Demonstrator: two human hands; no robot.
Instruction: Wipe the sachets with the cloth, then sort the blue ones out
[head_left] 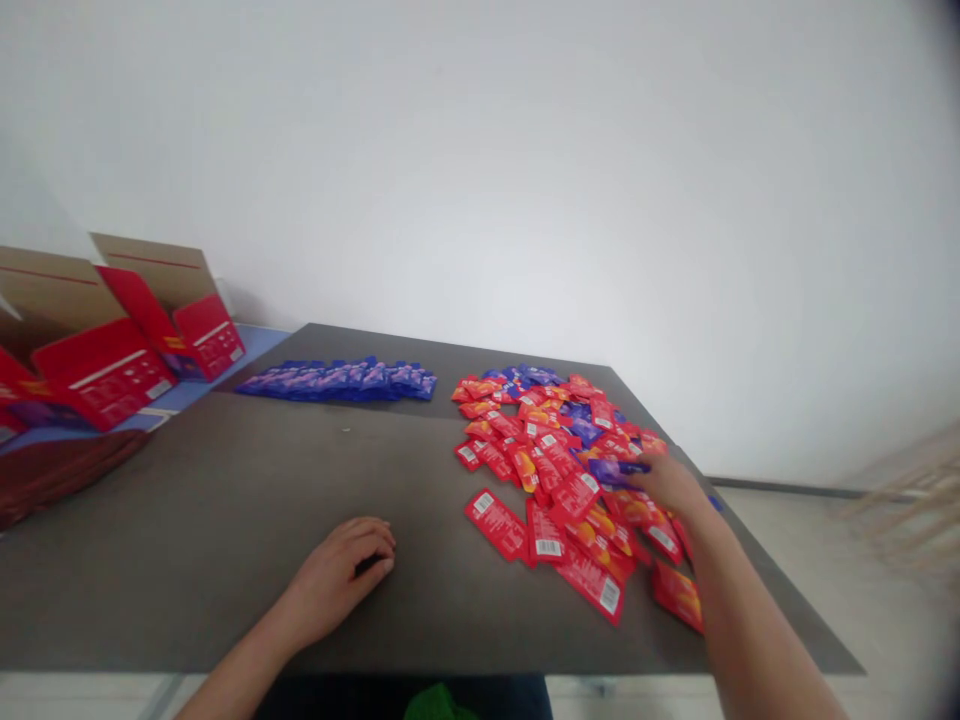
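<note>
My right hand (670,488) is over the right side of a loose pile of red sachets (559,465). Its fingers are closed on the end of a purple sachet (613,471). Other purple sachets (585,425) lie mixed among the red ones, some with white barcode labels facing up. My left hand (346,562) rests on the dark tabletop (262,490), left of the pile. Its fingers are loosely curled, the thumb stands apart from them, and it holds nothing.
An overlapping row of purple sachets (341,380) lies at the back of the table. Open red cardboard boxes (105,370) stand on a blue surface at the far left, beside a brown-red folded stack (64,475). A white wall (480,180) rises behind the table.
</note>
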